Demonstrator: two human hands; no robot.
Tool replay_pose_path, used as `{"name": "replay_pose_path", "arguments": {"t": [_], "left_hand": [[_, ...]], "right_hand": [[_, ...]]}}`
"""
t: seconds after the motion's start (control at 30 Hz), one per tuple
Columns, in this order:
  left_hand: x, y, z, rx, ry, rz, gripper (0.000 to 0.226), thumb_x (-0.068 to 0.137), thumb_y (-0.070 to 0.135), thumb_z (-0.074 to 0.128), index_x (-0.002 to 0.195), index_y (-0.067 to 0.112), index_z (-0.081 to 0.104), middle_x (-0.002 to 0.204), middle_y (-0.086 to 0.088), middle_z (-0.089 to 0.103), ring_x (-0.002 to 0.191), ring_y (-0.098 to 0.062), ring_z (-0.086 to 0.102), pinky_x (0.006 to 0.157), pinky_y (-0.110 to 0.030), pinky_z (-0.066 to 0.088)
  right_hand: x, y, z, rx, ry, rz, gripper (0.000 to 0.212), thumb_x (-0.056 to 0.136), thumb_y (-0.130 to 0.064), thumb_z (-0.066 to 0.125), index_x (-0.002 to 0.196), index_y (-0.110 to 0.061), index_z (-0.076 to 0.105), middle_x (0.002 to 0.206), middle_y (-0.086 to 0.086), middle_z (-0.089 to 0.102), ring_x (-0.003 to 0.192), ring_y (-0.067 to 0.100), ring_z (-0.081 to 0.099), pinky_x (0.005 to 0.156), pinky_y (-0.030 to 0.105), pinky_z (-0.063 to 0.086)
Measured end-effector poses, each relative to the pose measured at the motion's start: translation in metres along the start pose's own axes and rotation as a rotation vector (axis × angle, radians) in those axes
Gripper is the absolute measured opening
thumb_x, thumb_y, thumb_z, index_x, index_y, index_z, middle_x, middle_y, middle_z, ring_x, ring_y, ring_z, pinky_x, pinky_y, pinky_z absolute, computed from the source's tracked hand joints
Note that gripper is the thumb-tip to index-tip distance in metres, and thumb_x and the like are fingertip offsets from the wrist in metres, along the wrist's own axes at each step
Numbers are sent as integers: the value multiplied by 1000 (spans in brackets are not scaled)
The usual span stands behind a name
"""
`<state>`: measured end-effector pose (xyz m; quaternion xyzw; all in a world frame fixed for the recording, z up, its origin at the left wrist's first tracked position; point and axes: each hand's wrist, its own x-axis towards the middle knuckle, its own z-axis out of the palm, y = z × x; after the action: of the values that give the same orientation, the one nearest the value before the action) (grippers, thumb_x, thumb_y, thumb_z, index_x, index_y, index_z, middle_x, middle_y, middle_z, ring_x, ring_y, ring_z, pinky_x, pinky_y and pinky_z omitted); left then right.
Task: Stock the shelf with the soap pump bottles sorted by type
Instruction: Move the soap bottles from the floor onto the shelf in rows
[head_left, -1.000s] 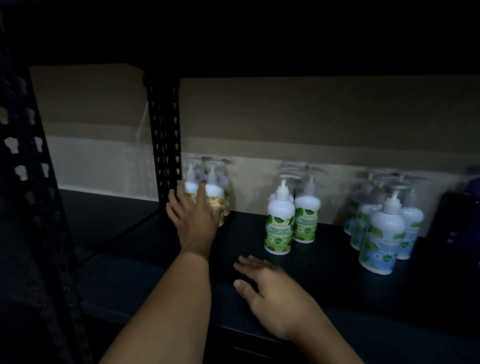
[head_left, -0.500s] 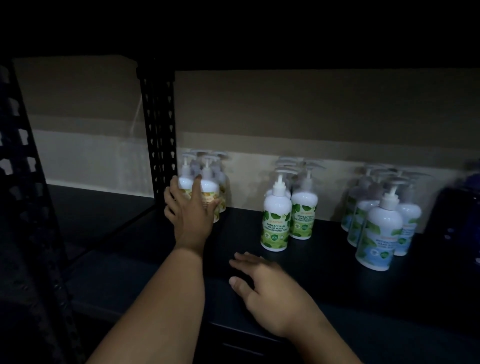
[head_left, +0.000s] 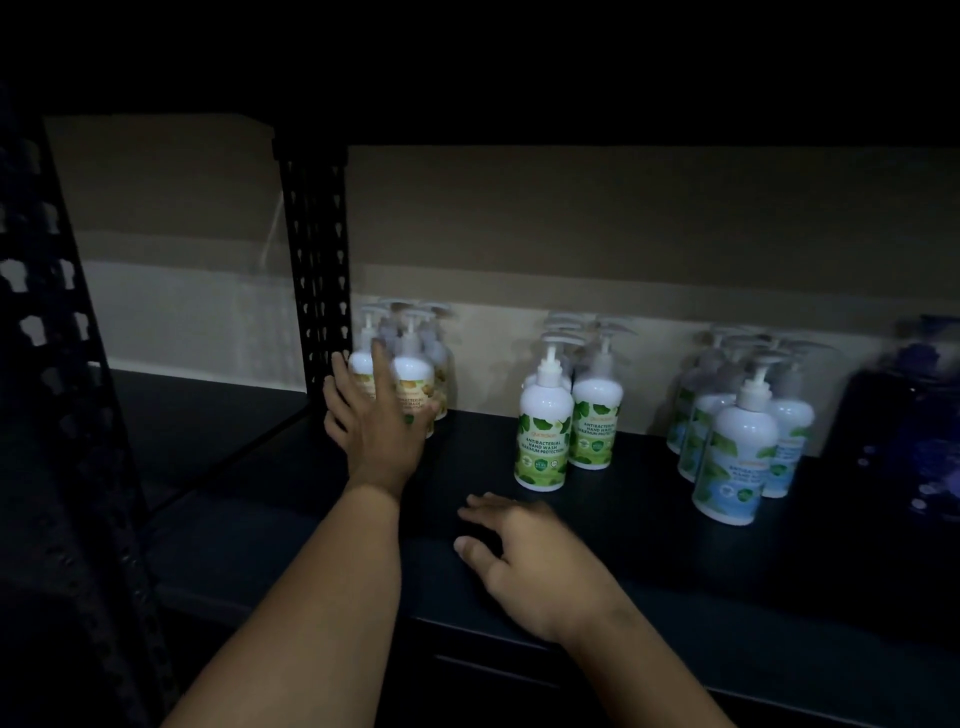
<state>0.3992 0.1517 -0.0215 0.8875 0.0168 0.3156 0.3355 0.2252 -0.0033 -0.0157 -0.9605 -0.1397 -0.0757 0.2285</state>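
Three groups of white soap pump bottles stand at the back of a dark shelf (head_left: 649, 551). The orange-labelled bottles (head_left: 415, 371) are at the left, the green-labelled bottles (head_left: 544, 431) in the middle and the blue-labelled bottles (head_left: 740, 452) at the right. My left hand (head_left: 371, 431) presses against the front of the orange-labelled group with straight, spread fingers. My right hand (head_left: 524, 561) rests palm down on the shelf in front of the green-labelled bottles, holding nothing.
A black perforated upright (head_left: 317, 270) stands just left of the orange-labelled bottles, and another upright (head_left: 57, 338) is at the far left. A dark blue object (head_left: 904, 431) sits blurred at the right end. A cardboard-coloured wall backs the shelf.
My left hand stays against the orange-labelled bottles, its fingers reaching a little higher up them. The view has shifted slightly. My right hand has not moved.
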Motion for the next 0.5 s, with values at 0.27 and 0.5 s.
{"name": "replay_pose_path", "arguments": {"t": [0.27,0.5], "left_hand": [[-52,13,-46,31,-302,-139,120,89,54,72,153,49,-30,169,-14,-14,154,-40,1,123,-56,16],[-105,18,-96,-97,-553,-89,119,89,44,76,160,43,-19,156,-25,34,144,-46,32,121,-48,29]], "right_hand": [[-22,-30,-11,-435,181,160,49,102,-58,43,102,-19,73,99,7,71,95,31,68,69,34,44],[-55,-48,-3,-473,209,227,51,106,-52,38,104,-15,74,103,11,73,99,34,68,78,36,50]]}}
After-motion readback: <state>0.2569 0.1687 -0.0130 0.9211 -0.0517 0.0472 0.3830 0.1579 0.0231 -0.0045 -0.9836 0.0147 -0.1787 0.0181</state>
